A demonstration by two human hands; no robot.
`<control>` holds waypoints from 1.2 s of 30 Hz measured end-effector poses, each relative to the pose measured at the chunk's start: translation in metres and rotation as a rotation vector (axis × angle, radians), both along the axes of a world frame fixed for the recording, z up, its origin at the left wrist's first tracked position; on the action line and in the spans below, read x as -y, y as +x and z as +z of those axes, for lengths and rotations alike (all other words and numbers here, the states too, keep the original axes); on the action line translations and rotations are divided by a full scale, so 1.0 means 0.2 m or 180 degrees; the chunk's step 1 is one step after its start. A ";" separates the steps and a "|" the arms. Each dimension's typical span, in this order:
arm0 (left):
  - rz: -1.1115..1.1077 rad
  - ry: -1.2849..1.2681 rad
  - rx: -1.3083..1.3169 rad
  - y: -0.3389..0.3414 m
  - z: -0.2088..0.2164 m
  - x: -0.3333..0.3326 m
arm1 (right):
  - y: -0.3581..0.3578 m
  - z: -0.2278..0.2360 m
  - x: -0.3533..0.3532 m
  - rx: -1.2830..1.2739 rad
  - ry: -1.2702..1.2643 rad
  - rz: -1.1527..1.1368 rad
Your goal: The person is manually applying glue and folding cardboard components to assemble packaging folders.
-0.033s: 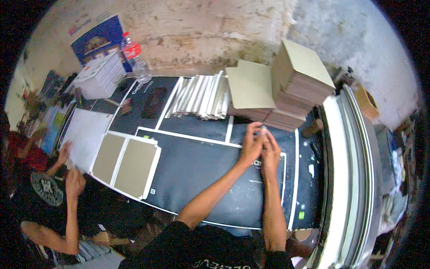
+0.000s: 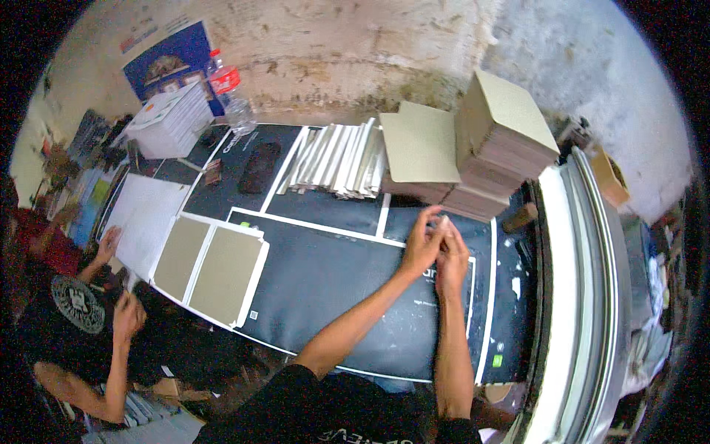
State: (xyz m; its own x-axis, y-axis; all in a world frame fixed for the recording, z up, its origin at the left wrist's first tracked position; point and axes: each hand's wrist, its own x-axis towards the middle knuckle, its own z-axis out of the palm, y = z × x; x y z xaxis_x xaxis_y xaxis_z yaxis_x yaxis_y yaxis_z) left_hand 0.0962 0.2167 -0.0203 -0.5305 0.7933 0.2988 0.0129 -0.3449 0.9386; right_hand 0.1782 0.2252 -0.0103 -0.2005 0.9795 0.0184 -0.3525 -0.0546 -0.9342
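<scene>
My left hand (image 2: 421,250) and my right hand (image 2: 452,268) meet over the right part of the black mat (image 2: 333,296). Both have curled fingers pressed together at the tips. A pale spot shows between them; whether it is a small object or a fingertip I cannot make out. Just beyond my hands rise stacks of greyish-brown boards (image 2: 503,137), with a lower stack (image 2: 421,152) at their left. A bundle of white strips (image 2: 336,159) lies farther left. Two boards on a white sheet (image 2: 229,274) rest at the mat's left end.
At the left, a co-worker's hands (image 2: 127,314) are by a white sheet (image 2: 144,222). A stack of white books (image 2: 168,122) and a clear bottle with a red label (image 2: 228,89) stand at the back left. Long rolled sheets (image 2: 584,296) border the right side.
The whole view has shifted slightly, with things sitting a little more to the right. My hands stay together, fingers moving slightly. The co-worker's nearer hand has moved a little away from the white sheet.
</scene>
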 end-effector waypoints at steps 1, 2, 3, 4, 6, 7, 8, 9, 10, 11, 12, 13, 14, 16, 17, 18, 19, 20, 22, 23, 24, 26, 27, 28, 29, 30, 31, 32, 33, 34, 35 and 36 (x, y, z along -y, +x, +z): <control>0.0010 0.0127 -0.0294 -0.01 -0.01 -0.01 | 0.04 0.00 -0.01 -0.0069 -0.0008 0.0039; 0.0036 0.0271 -0.0584 -0.03 -0.03 -0.03 | 0.07 0.01 -0.02 -0.0132 0.0005 0.0091; -0.0174 0.0135 -0.0209 -0.10 -0.07 -0.01 | 0.05 0.04 0.00 0.0200 -0.0091 0.0347; -0.0377 0.0018 0.0176 -0.16 -0.10 0.00 | 0.02 0.06 0.02 0.0379 -0.0066 0.0550; -0.0563 -0.0312 0.0019 -0.22 -0.01 0.05 | 0.02 0.10 0.05 0.0537 -0.0038 0.0363; -0.0641 -0.0409 0.0030 -0.25 0.02 0.07 | 0.02 0.07 0.04 0.0812 0.0065 0.0279; -0.0724 -0.0493 0.0047 -0.26 0.03 0.07 | 0.02 0.05 0.03 0.1088 0.0189 0.0188; -0.0438 -0.0535 -0.0200 -0.24 0.04 0.06 | 0.00 0.02 0.04 0.1305 0.0547 -0.0014; -0.0148 -0.0511 -0.0480 -0.23 0.04 0.07 | 0.01 0.02 0.04 0.1617 0.0734 0.0023; 0.0076 -0.0391 -0.0510 -0.22 0.03 0.06 | 0.00 0.03 0.05 0.1805 0.0718 0.0045; 0.0272 -0.0267 -0.0550 -0.20 0.02 0.05 | -0.01 0.04 0.07 0.1991 0.0701 0.0036; 0.0424 -0.0132 -0.0562 -0.19 0.01 0.04 | -0.03 -0.01 0.09 0.1539 0.1131 0.0113; 0.0586 0.0010 -0.0581 -0.19 0.01 0.03 | -0.04 -0.02 0.10 0.1624 0.1197 0.0134; 0.0780 0.0320 -0.0605 -0.24 -0.07 0.01 | -0.10 -0.03 0.14 0.1759 0.1339 0.0267; 0.0519 0.0089 -0.0361 -0.24 -0.06 0.02 | -0.09 -0.01 0.14 0.1785 0.1281 0.0274; 0.0253 -0.0139 -0.0115 -0.24 -0.04 0.03 | -0.08 0.01 0.14 0.1810 0.1221 0.0284; 0.0018 -0.0259 0.0236 -0.23 -0.04 0.01 | -0.04 -0.01 0.10 0.1958 0.1359 0.0309; 0.0090 -0.0090 0.0267 -0.23 -0.04 0.00 | -0.03 0.01 0.10 0.2087 0.1512 0.0342; 0.0218 0.0244 0.0325 -0.22 -0.06 0.00 | -0.06 0.01 0.11 0.1871 0.1429 -0.0006; 0.0025 0.0023 0.0120 -0.23 -0.06 0.01 | -0.06 0.02 0.11 0.1786 0.1382 -0.0210; 0.0040 0.0111 0.0213 -0.22 -0.06 0.01 | -0.06 0.03 0.11 0.1700 0.1333 -0.0416; 0.0081 0.0283 0.0388 -0.20 -0.06 0.01 | -0.05 0.05 0.11 0.1789 0.1038 -0.0462; -0.0072 0.0257 0.0514 -0.21 -0.07 0.00 | -0.07 0.04 0.11 0.1620 0.0991 -0.0479; -0.0448 0.0145 0.0668 -0.20 -0.07 -0.01 | -0.08 0.03 0.11 0.1452 0.0942 -0.0493; -0.0843 0.0028 0.0800 -0.21 -0.06 -0.02 | -0.06 0.03 0.10 0.1819 0.1133 -0.0547; -0.1234 -0.0093 0.0931 -0.22 -0.05 -0.02 | -0.05 0.02 0.09 0.1703 0.1140 -0.0589; -0.1568 -0.0497 0.0528 -0.23 -0.05 0.00 | -0.04 0.00 0.08 0.1586 0.1147 -0.0627; -0.1534 -0.0426 0.0406 -0.22 -0.04 0.00 | -0.02 -0.01 0.07 0.1477 0.1185 -0.0673; -0.1498 -0.0355 0.0285 -0.20 -0.04 0.00 | -0.02 -0.03 0.06 0.1527 0.1301 -0.0758; -0.1460 -0.0283 0.0165 -0.18 -0.04 0.00 | -0.01 -0.05 0.05 0.1588 0.1303 -0.0788; -0.1404 -0.0199 0.0158 -0.18 -0.04 0.00 | -0.01 -0.04 0.06 0.1648 0.1289 -0.0815; -0.1399 -0.0148 0.0086 -0.18 -0.03 0.00 | -0.01 -0.04 0.06 0.1708 0.1275 -0.0844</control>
